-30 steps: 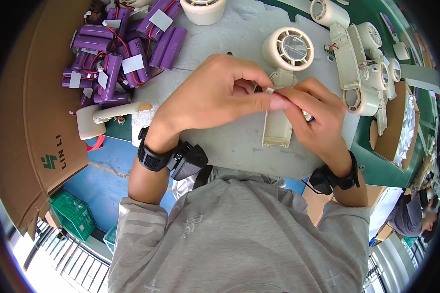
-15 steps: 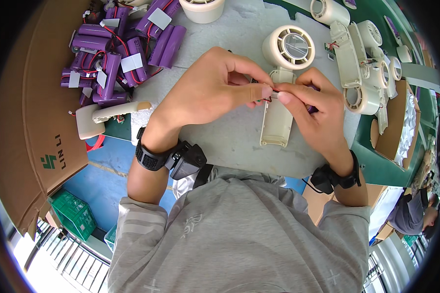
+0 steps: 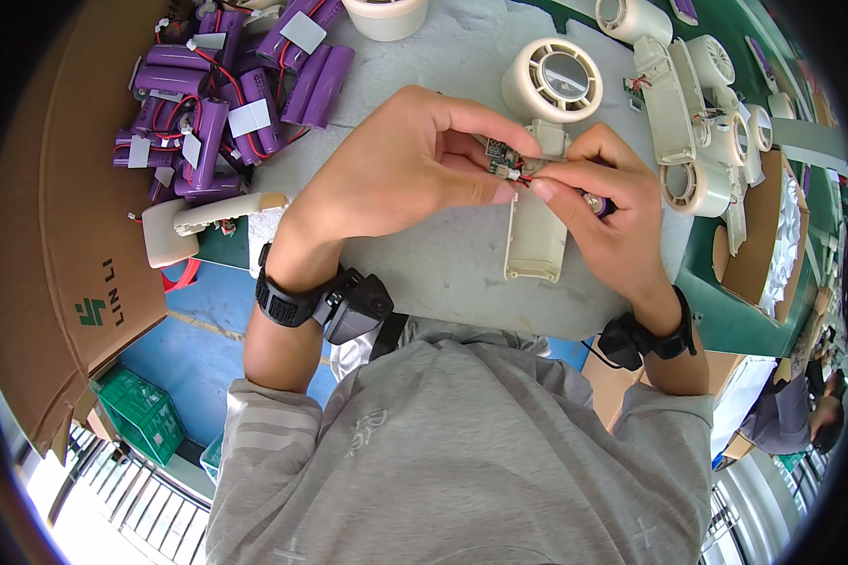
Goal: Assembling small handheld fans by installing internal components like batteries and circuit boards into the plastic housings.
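Note:
My left hand [image 3: 396, 169] is closed, its thumb and fingers around a small green circuit board [image 3: 501, 156] with a white connector. My right hand [image 3: 612, 207] pinches thin red and black wires [image 3: 526, 179] beside that connector. Part of a purple battery [image 3: 595, 201] shows under the right fingers; the rest is hidden. Whether the wires' plug sits in the connector, I cannot tell. Below both hands lies an open cream handle shell [image 3: 535, 247], joined to a round fan head [image 3: 553, 80] with a slotted ring and a shiny centre.
Purple batteries [image 3: 203, 141] with wires and white pads are heaped at the left, beside a large cardboard box [image 3: 66, 207]. A cream fan part [image 3: 170, 233] lies at the table's left edge. More fan shells [image 3: 664, 104] and an open carton [image 3: 763, 245] stand at the right.
The fingers of my left hand have spread and turned, bringing the circuit board and its connector into sight. My right hand still pinches the wires close by.

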Available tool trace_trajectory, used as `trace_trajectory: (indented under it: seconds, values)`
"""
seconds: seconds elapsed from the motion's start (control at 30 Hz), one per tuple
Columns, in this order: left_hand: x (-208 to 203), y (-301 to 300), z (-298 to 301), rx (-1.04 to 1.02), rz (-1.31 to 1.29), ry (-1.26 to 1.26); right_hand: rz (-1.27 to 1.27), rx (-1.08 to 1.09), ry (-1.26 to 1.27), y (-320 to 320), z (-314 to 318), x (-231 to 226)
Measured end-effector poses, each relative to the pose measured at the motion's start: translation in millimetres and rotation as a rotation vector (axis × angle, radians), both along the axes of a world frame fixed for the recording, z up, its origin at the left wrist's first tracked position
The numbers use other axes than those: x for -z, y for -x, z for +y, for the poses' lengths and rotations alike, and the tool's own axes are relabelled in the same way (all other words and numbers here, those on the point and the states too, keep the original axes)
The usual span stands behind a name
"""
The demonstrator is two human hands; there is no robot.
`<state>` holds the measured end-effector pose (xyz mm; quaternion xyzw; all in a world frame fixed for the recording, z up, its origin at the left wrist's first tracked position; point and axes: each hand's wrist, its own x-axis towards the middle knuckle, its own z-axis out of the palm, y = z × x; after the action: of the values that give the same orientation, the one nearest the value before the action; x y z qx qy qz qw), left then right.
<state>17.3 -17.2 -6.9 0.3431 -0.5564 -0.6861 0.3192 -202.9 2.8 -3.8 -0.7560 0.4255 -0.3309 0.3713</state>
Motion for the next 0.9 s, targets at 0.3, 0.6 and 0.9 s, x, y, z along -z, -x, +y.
trace_trajectory:
  seconds: [0.3,0.6,0.9]
  values:
    - [-5.3,-0.3,-1.4,-0.048,-0.022,-0.009,0.041,-0.006,0.008,-0.6,-0.1,1.7]
    - [-7.2,-2.2,-3.7,-0.009,-0.103,0.071,0.042,0.008,0.007,-1.1,0.3,1.8]
    - [0.5,5.6,0.6,-0.081,-0.123,0.198,0.001,0.006,0.158,2.8,-2.9,8.4]
